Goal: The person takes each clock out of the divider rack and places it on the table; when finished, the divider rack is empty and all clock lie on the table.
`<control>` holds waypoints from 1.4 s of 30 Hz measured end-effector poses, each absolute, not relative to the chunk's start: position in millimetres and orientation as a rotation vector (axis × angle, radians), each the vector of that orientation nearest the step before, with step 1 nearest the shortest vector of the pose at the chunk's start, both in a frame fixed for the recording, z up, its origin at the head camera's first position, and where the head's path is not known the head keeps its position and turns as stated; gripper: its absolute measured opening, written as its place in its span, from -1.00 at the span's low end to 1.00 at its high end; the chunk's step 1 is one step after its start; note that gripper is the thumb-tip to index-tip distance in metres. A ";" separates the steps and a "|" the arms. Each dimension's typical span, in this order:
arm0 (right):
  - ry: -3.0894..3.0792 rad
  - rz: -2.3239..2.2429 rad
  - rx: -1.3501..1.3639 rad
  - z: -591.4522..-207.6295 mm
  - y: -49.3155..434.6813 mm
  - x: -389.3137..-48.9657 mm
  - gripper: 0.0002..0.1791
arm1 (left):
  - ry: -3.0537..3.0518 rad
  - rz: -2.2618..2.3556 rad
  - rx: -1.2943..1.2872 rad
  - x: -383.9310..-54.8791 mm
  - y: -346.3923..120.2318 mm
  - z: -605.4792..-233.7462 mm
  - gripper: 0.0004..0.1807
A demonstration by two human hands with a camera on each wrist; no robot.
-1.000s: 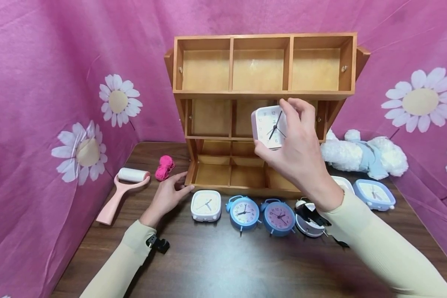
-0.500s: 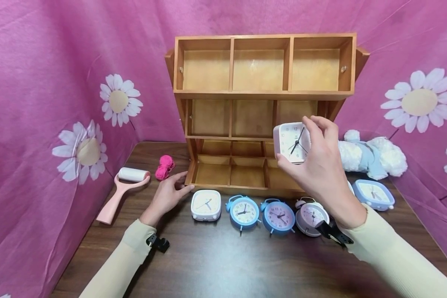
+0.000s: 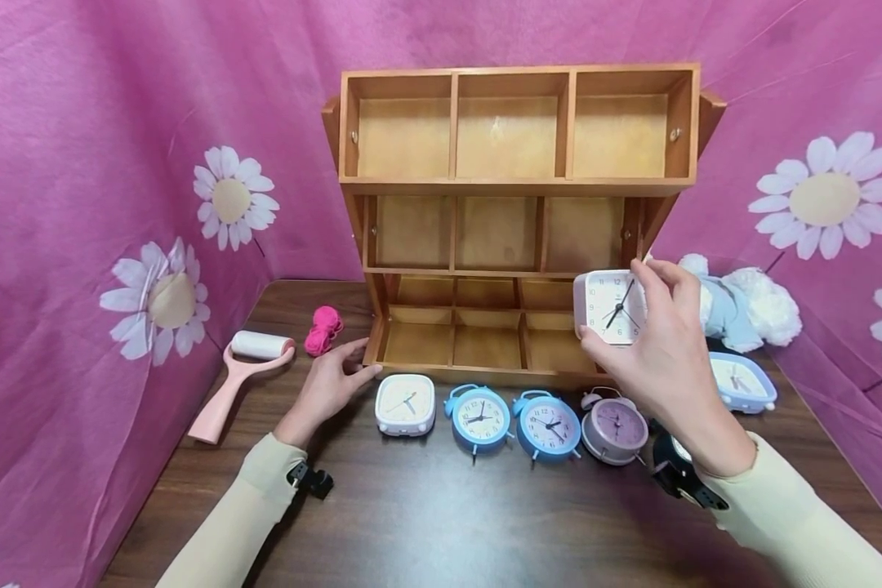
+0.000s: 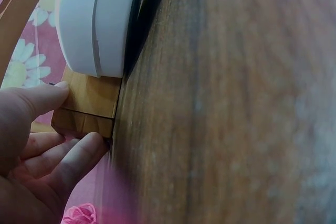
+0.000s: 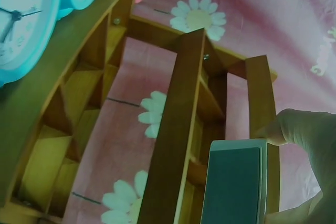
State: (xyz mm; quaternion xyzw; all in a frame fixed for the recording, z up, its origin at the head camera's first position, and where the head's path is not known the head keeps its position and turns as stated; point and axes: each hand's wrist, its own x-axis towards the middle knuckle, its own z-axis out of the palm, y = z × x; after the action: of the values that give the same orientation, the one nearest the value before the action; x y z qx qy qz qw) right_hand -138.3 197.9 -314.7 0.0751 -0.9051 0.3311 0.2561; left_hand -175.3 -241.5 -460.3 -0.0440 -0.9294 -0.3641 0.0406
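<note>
My right hand (image 3: 672, 351) pinches a white square alarm clock (image 3: 613, 306) between thumb and fingers, its dial facing the head camera. It is held up before the lower right of the three-tier wooden shelf (image 3: 518, 186). In the right wrist view, the dark back of this clock (image 5: 233, 182) shows beside my thumb and fingers. Down at the shelf's lower left corner (image 4: 92, 95), my left hand (image 3: 326, 392) grips the wood, thumb on the front and fingers round the side. Just right of that hand stands another white clock (image 3: 405, 405).
Two blue twin-bell clocks, one left (image 3: 481, 418) and one right (image 3: 547, 426), and a lilac clock (image 3: 615, 429) line the shelf's front. A light blue clock (image 3: 742, 382) and a white plush toy (image 3: 760, 310) lie right. Pink yarn (image 3: 324, 330) and a lint roller (image 3: 242, 367) lie left.
My right hand has carried the white square clock down and to the right, away from the shelf's middle tier. The left hand has stayed at the shelf's corner.
</note>
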 end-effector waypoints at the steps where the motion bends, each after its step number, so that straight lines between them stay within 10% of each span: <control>1: -2.462 0.897 0.199 -316.3 200.4 -137.9 0.11 | -2.848 -1.112 -0.135 -175.0 -241.6 -460.1 -0.31; 42: -2.659 0.761 -0.002 -396.7 304.0 -95.6 0.08 | -2.845 -1.105 -0.160 -177.0 -244.4 -463.4 -0.32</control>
State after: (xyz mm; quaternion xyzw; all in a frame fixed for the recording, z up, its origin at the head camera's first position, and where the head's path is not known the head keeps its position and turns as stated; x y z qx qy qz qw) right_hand -95.6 304.0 -396.7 -0.0008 -0.9445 0.2704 0.1866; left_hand -177.0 -244.4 -463.4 -0.0523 -0.9301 -0.3611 0.0426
